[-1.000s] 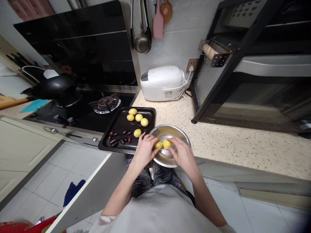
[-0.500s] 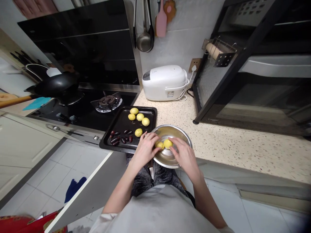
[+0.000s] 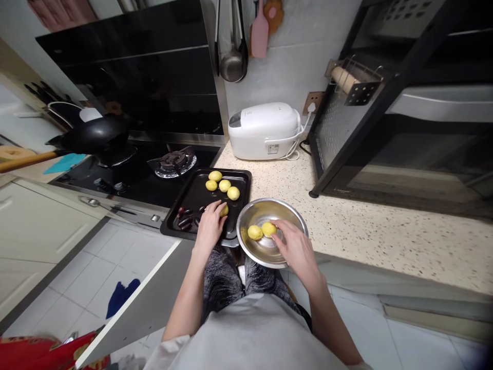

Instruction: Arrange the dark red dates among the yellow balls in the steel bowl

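My left hand [image 3: 210, 224] is over the black baking tray [image 3: 246, 177], its fingers closed on a yellow fruit [image 3: 224, 210] near the tray's right side. Several other yellow fruits [image 3: 225, 185] lie at the tray's back, and dark red oval fruits [image 3: 185, 220] lie at its front left, partly hidden by my left hand. To the right of the tray stands a steel bowl [image 3: 291, 212] with two yellow fruits in it. My right hand [image 3: 296, 249] reaches over the bowl's rim and grips the right one [image 3: 268, 229]; the left one [image 3: 254, 233] rests beside it.
Behind the bowl stands a white appliance [image 3: 265, 131] with its cord plugged in. A black rack [image 3: 327, 169] with an oven is on the right. On the left are a gas burner [image 3: 173, 161] and a black wok [image 3: 92, 133]. A cabinet door [image 3: 142, 293] stands open below.
My left hand has let go of the left fruit in the bowl and moved left to a yellow fruit on the tray. My right hand stays at the bowl. The view has shifted slightly.
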A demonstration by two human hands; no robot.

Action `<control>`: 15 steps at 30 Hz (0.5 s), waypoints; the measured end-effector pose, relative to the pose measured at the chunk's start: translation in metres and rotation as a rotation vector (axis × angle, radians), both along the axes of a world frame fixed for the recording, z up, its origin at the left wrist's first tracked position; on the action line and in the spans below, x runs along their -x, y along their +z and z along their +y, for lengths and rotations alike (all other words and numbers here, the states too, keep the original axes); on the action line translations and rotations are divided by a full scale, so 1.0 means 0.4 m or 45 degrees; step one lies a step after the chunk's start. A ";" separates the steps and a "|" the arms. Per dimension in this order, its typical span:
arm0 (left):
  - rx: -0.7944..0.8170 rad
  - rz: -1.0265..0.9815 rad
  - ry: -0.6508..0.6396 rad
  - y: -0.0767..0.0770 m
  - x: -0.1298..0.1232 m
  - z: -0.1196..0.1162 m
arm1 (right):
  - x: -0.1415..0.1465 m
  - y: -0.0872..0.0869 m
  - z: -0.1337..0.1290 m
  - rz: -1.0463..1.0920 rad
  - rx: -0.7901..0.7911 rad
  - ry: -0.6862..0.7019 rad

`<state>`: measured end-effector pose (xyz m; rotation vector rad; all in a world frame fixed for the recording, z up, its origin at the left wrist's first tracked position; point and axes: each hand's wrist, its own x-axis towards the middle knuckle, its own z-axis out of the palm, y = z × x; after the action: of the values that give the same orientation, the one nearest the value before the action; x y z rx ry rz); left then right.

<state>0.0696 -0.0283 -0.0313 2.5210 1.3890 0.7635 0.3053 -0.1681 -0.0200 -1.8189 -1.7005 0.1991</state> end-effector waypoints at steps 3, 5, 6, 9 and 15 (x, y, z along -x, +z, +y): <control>0.027 -0.037 -0.007 -0.007 -0.005 0.002 | -0.001 0.001 -0.003 0.001 -0.010 0.002; 0.028 -0.066 -0.007 -0.011 -0.006 0.003 | -0.002 0.003 -0.005 0.003 -0.014 0.003; 0.026 -0.075 -0.009 -0.013 -0.005 0.004 | -0.002 0.004 -0.006 0.003 -0.014 0.001; 0.028 -0.090 -0.011 -0.019 0.000 0.007 | -0.001 0.005 -0.006 -0.002 -0.006 -0.007; 0.065 -0.272 0.019 0.007 0.003 0.000 | 0.001 0.004 -0.004 0.011 0.005 -0.004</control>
<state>0.0686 -0.0284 -0.0284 2.3147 1.3391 0.9558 0.3050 -0.1697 -0.0184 -1.8212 -1.6922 0.2091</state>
